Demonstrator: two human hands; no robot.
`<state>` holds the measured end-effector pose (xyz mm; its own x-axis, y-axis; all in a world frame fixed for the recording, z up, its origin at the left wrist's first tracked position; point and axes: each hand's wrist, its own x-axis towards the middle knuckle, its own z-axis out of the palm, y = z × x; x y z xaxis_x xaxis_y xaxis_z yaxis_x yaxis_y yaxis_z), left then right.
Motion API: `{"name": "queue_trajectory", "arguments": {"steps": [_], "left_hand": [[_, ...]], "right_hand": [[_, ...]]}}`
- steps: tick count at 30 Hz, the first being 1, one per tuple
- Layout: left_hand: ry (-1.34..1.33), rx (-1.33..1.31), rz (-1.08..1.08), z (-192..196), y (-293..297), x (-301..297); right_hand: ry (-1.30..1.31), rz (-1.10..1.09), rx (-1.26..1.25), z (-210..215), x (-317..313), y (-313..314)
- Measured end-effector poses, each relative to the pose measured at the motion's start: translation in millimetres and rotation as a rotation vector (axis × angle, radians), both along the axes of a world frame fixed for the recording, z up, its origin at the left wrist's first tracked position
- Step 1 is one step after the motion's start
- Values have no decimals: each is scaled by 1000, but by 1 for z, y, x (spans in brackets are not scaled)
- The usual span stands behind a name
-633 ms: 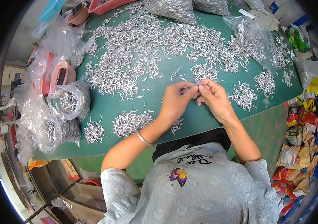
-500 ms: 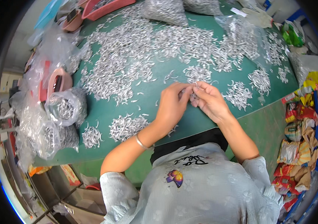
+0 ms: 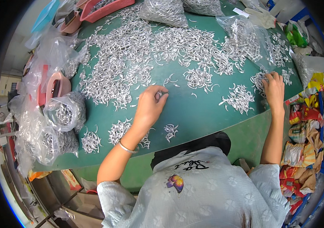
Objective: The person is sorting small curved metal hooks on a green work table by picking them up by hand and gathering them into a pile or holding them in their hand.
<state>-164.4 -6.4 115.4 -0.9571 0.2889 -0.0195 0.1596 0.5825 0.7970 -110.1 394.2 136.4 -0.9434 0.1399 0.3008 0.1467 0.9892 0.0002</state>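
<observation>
My left hand (image 3: 150,103) hovers over the green table (image 3: 203,114), its thumb and curled fingers closed on small silvery curved metal pieces (image 3: 159,95). A few loose pieces (image 3: 170,80) lie just beyond it. At the right, my right hand (image 3: 274,91) reaches down to a small heap of the same pieces (image 3: 259,82). Its fingers look bent and apart, and part of that heap is hidden under them. Between my hands are two more heaps, one at the middle (image 3: 200,78) and one nearer (image 3: 239,99). A little cluster (image 3: 171,131) lies near the table's front edge.
A broad spread of pieces (image 3: 120,60) covers the far left. Filled clear bags stand at the back (image 3: 164,12), right (image 3: 249,40) and left (image 3: 65,110). Pink bins (image 3: 103,10) (image 3: 58,84) sit along the edges. Colourful packets (image 3: 302,152) line the right side.
My hands were together over the table's middle. The left has moved left, and the right has swung right to the heap there. The near cluster has come into full view.
</observation>
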Motion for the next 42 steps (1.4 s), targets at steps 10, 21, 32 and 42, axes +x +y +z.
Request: {"name": "queue_trajectory", "arguments": {"steps": [10,21,32,42], "left_hand": [[272,-182,-120,-19,19,-20],[101,79,-78,-7,-14,-9],[553,-307,-408,-8,23,-16],[460,-107,-183,-18,-19,-11]], "right_hand": [[-46,390,-400,-37,-39,-192],[-409,409,-1693,-18,-94,-183],[-289,376,-651,-2,-37,-126],[-160,544,-785,-9,-31,-146]]}}
